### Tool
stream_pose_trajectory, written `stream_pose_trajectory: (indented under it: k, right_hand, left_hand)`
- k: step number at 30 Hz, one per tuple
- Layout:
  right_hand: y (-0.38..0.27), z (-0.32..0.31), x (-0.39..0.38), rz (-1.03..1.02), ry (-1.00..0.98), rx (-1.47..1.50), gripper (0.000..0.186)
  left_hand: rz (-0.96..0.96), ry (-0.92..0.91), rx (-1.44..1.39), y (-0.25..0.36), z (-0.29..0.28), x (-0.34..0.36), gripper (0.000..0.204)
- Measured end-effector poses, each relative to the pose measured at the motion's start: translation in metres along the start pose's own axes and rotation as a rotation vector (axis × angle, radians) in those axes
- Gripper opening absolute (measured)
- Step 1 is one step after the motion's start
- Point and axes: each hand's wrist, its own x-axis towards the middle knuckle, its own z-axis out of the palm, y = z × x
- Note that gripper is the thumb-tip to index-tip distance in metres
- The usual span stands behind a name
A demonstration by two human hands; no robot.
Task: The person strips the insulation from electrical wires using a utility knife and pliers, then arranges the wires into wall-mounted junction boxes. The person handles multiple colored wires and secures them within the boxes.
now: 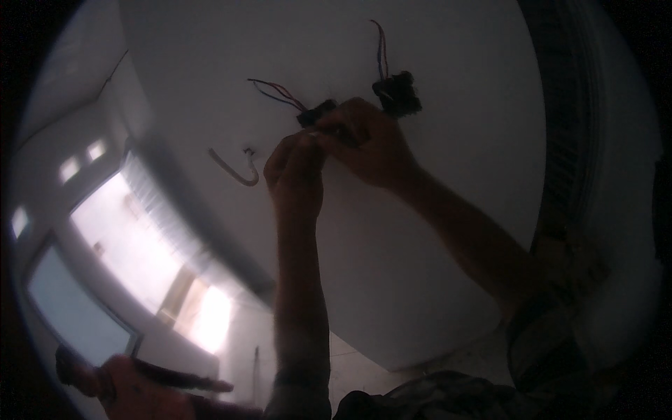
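Observation:
My left hand (295, 164) and my right hand (371, 143) meet in front of a pale flat surface, fingertips pinched together. A small light bit shows between them, too dim to name. Just beyond my fingers is a black block-like fitting (317, 112), with red and blue wires (280, 91) running out to its left. My right hand partly covers this fitting; whether it grips it is hidden. Farther right, a second black fitting (397, 94) lies against the surface, its own red and blue wires (381, 49) pointing away.
Left of my hands, a bent white tube or cable (234, 173) comes out of the pale surface (434, 231). At lower left, another person's hand (133, 388) is beside a dark, long object (185, 378). Bright windows (133, 238) stand at left; a dark ribbed strip (570, 105) curves along the right.

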Motion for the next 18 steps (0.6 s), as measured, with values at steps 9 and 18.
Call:
stream_pose_trajectory:
  k: [9,18]
  right_hand:
    - [0.007,-0.021,0.018,-0.096,-0.135,-0.029,0.017]
    - [0.011,-0.01,0.041,0.177,0.083,-0.028,0.022]
  left_hand:
    - [-0.056,0.093,0.185,0.003,0.021,0.005,0.017]
    - [-0.023,0.253,0.661,0.001,0.036,-0.022,0.019]
